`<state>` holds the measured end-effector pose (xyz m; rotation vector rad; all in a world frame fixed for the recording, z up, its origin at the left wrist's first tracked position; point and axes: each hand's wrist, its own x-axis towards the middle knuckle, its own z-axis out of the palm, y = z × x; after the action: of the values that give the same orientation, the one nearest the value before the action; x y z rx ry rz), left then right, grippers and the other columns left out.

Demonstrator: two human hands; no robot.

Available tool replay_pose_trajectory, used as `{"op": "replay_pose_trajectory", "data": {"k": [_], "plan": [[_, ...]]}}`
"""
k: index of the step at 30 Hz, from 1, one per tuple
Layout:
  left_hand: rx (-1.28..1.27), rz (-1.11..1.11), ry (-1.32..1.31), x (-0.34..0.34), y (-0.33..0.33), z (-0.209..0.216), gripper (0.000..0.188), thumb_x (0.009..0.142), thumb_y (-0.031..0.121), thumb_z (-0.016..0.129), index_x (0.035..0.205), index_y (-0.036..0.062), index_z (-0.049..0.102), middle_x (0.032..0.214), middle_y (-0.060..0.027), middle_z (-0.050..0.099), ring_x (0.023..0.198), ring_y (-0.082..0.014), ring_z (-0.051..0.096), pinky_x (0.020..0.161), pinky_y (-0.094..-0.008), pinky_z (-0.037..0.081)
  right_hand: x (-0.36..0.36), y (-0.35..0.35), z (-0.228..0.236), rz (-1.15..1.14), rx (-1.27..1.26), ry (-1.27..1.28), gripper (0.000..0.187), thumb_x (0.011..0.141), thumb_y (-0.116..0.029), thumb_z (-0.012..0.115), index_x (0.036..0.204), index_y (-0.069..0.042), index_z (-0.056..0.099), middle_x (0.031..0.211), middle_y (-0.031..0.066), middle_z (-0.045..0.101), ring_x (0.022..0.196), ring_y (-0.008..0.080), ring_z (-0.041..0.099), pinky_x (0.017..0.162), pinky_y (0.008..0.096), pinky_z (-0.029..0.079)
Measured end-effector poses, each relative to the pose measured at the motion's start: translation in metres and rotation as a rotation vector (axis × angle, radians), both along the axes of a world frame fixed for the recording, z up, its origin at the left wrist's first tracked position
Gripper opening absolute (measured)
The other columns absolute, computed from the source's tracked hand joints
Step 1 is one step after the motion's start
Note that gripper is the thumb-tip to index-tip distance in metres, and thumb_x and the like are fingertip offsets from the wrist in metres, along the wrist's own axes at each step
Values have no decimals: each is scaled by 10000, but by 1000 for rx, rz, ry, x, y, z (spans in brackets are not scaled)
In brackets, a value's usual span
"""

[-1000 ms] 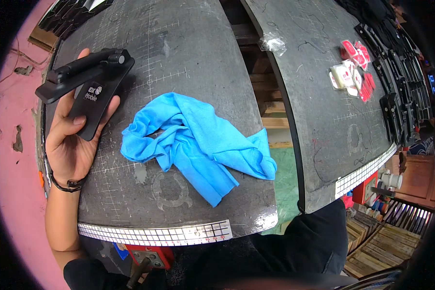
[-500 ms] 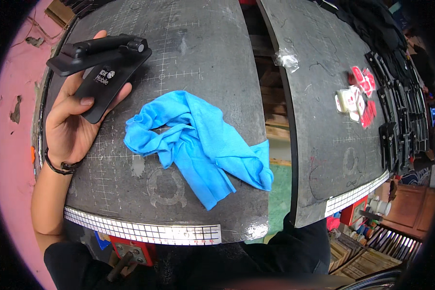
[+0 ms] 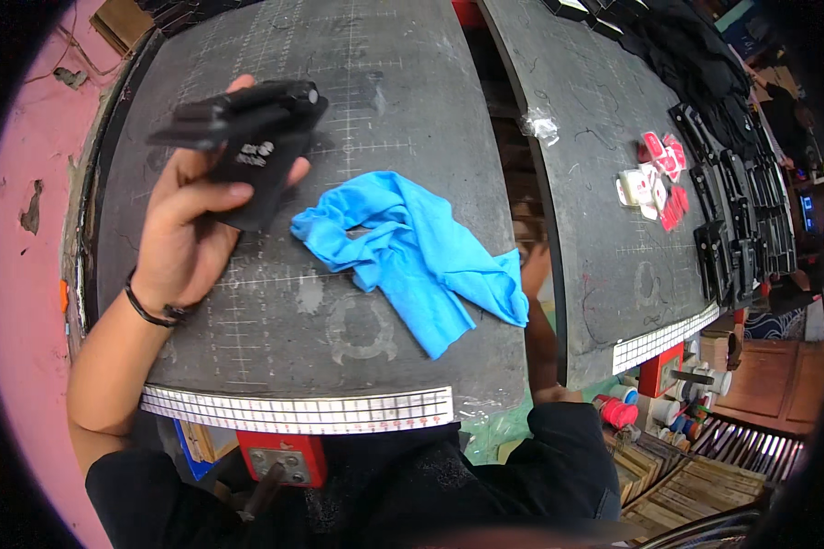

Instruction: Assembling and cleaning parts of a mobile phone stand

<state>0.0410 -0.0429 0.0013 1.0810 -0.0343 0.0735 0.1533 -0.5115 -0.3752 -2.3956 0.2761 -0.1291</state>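
Note:
My left hand is raised over the left part of the dark worktop, its fingers and thumb wrapped round a black folding phone stand. The stand is slightly blurred; pale print marks its flat plate, and a hinged arm lies across its top. A crumpled bright blue cloth rests on the worktop, right of the stand and apart from it. My right hand is down in the gap between the two worktops. The board edges partly cover it, and its fingers do not show clearly.
On the right worktop lie small red and white packets. Rows of black stands and a heap of black cloth are beyond them. A white gridded strip runs along the near edge. A pink wall borders the left.
My left hand has moved right with the phone stand, nearer the blue cloth. My right forearm and hand have come into view in the gap. The whole view has shifted slightly.

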Motion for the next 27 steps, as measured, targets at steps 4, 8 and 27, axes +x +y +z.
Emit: {"op": "replay_pose_trajectory", "data": {"k": [4, 8, 27], "plan": [[-19, -36, 34, -9, -6, 1, 897, 801, -168, 491, 1645, 28, 259, 1586, -194, 454, 1441, -353, 505, 1212, -564, 434, -15, 23, 11, 2, 2, 5, 489, 863, -265, 735, 1311, -88, 652, 1339, 219, 566, 1330, 423, 492, 1152, 581, 347], [-56, 51, 117, -9, -8, 6, 982, 759, -204, 569, 1652, 52, 250, 1619, -148, 399, 1471, -338, 458, 1170, -578, 485, -28, 42, 21, 7, 14, 25, 489, 860, -264, 741, 1309, -91, 654, 1338, 219, 565, 1328, 423, 493, 1152, 581, 347], [40, -25, -28, -18, 11, 3, 899, 847, -155, 552, 1629, 177, 258, 1513, -253, 533, 1355, -367, 594, 1167, -433, 480, -208, 150, 60, 712, 281, 172, 490, 846, -255, 768, 1299, -103, 664, 1331, 217, 562, 1321, 428, 497, 1151, 583, 348]]}}
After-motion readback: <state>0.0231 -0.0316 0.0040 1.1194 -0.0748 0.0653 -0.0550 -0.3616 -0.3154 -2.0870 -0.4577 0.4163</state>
